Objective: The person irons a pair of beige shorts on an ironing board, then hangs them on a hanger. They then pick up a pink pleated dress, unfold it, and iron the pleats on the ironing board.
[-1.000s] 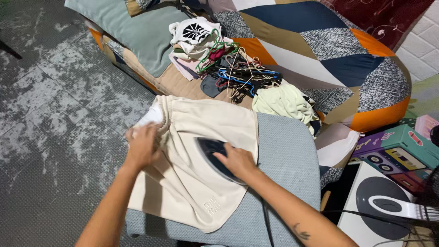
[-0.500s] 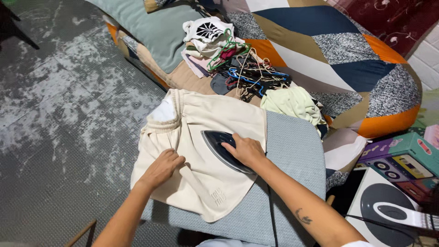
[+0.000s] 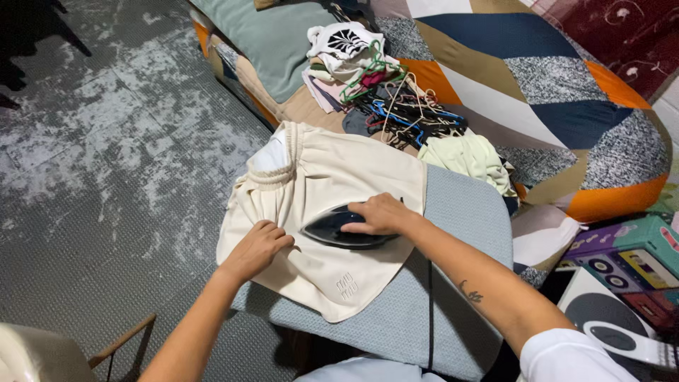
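A: What is held by the right hand [image 3: 380, 213]?

B: A dark iron [image 3: 339, 229] is held by it. The fingers are closed over the handle from above, and the iron is laid flat on the cream shorts [image 3: 332, 191], with its tip turned to the left hand [image 3: 256, 249].

A: And how is the left hand placed?

B: It is pressed on the cloth just beside the tip of the iron. Its fingers are kept together and bent a little, and nothing is gripped by them; the fabric is only held down.

A: Where are the shorts found?

B: They are spread over the left part of the worktop [image 3: 460, 233], which is covered with a grey-blue padded cloth. The gathered waistband is turned away from the person, and one lower corner is hung a little over the near edge. A black cord [image 3: 428, 311] is seen running from the iron along the padded cover toward the person.

A: What is seen behind the worktop?

B: A bed with a patchwork cover [image 3: 537, 78] is seen there. On it, a heap of wire hangers [image 3: 407, 113] is lying, a pile of folded clothes [image 3: 343, 60] is placed next to the hangers, and a pale green garment [image 3: 467, 157] is lying close to the far edge of the worktop.
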